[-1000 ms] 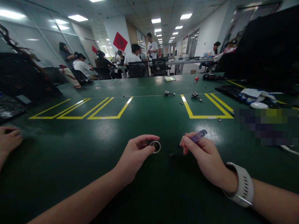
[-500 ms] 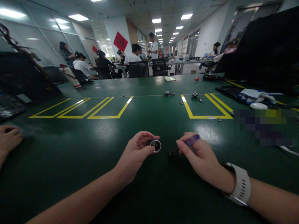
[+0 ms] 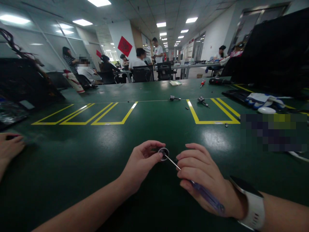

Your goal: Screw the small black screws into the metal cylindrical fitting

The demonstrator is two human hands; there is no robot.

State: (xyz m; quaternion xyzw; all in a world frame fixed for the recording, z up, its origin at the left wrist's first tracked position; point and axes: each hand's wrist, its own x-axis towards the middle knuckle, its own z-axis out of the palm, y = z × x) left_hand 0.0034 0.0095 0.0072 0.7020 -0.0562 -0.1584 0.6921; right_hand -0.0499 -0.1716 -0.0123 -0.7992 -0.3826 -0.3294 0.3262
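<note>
The left hand (image 3: 142, 161) pinches a round metal cup (image 3: 166, 150) between its thumb and fingers, a little above the tabletop (image 3: 72, 161). The right hand (image 3: 205, 180) is half curled, with its fingers around a screwdriver (image 3: 209, 196).

A second ago the screwdriver's handle stuck up and its tip was down by a small ring (image 3: 175, 160). Now it is flipped around. The handle points down and to the right, under the palm, and the thin metal stick slants up and left to the cup. The left hand has hardly moved.

The cup's round mouth faces us. The screwdriver's tip is at the mouth, and some dark stuff shows inside, too small to tell what. The small ring lies on the tabletop, just beside the right fingers.
</note>
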